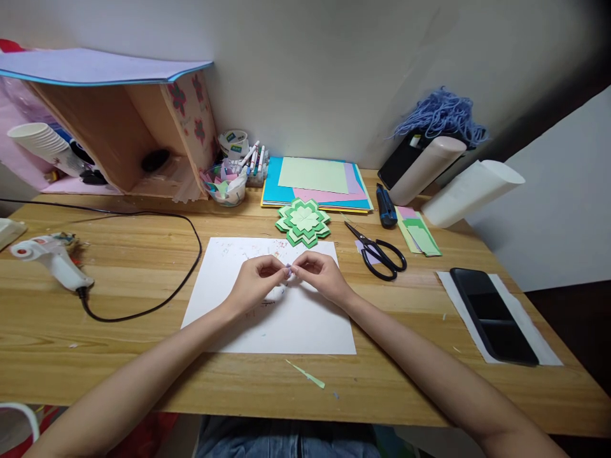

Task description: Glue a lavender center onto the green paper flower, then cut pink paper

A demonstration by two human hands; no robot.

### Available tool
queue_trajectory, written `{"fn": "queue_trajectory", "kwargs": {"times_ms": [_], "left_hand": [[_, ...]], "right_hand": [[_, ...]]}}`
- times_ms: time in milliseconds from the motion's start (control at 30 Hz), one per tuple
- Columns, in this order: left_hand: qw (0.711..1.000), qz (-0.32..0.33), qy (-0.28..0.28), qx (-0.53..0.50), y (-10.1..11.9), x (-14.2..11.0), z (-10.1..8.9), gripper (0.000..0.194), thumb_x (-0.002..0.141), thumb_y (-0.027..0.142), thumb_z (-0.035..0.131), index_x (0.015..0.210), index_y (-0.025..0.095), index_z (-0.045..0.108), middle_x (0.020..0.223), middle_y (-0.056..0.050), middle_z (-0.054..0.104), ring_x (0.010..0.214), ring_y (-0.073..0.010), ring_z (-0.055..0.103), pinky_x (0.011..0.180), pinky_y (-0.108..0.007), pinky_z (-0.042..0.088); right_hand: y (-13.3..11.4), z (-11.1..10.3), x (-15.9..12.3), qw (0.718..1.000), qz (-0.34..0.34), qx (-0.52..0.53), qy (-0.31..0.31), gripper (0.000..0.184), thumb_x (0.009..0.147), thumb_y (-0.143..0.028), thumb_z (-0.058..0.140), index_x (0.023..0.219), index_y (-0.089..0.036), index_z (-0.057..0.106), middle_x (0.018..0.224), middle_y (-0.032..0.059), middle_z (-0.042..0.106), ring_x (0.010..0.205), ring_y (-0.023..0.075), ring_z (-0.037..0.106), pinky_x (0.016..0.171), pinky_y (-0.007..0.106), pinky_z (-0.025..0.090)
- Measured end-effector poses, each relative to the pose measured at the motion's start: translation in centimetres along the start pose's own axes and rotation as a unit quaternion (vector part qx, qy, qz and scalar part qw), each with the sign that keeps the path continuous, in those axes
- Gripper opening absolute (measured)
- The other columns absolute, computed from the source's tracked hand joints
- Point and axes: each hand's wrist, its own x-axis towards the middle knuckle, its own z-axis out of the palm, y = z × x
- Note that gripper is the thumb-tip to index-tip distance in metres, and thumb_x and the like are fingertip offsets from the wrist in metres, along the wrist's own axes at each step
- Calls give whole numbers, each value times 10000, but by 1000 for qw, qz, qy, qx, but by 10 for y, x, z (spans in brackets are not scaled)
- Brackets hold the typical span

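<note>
Paper (289, 270), a small purple piece, was pinched narrowly between the fingertips of the left hand (258, 280) and the right hand (322, 275), neither nearer; too little showed to tell its long axis or pointing direction. Beneath the grip lay a white sheet (296, 334), just beyond it a layered green paper flower (303, 221), and to its right black-handled scissors (367, 243).

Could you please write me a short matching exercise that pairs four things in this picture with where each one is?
1. purple piece
2. scissors
3. glue gun
4. phone

A. on a white sheet
B. on the left side of the table
C. between the fingertips of the left hand and right hand
D. just right of the green paper flower

Pairs: 1-C, 2-D, 3-B, 4-A
</note>
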Motion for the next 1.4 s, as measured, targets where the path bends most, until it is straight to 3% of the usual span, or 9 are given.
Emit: {"fn": "queue_trajectory", "kwargs": {"times_ms": [233,633,900,1200,1400], "left_hand": [[999,30,-22,31,-1,1,-3,230,763,346,561,708,129,611,703,-49,635,666,-152,578,616,-243,432],[998,8,-60,33,2,0,-3,215,759,328,551,687,131,601,658,-32,610,614,-136,554,594,-240,416],[997,-9,-63,-31,-1,2,-4,202,750,322,558,673,136,564,660,-24,597,628,-137,554,604,-245,437],[998,3,-58,28,2,0,-1,203,757,320,537,665,139,547,654,-24,579,621,-132,526,582,-236,398],[993,-31,-96,-61,-1,4,-3,141,720,269,536,653,146,525,621,-6,560,603,-126,523,601,-240,410]], "right_hand": [[1,3,-1,1000,-10,-19,6,145,755,-301,603,763,-157,596,729,25,589,677,132,538,626,256,430],[-8,4,-5,998,-26,-64,-9,152,798,-298,543,724,-166,561,719,19,554,694,136,516,646,263,414],[-9,2,-3,996,18,-31,-79,196,823,-344,522,769,-157,541,724,10,562,669,116,512,609,233,395],[-13,2,-4,996,15,-17,-83,210,813,-348,540,720,-161,542,680,-5,554,637,110,503,594,224,381],[-12,-3,-2,991,20,-9,-129,279,854,-384,460,716,-162,561,684,1,565,657,117,512,629,238,399]]}}
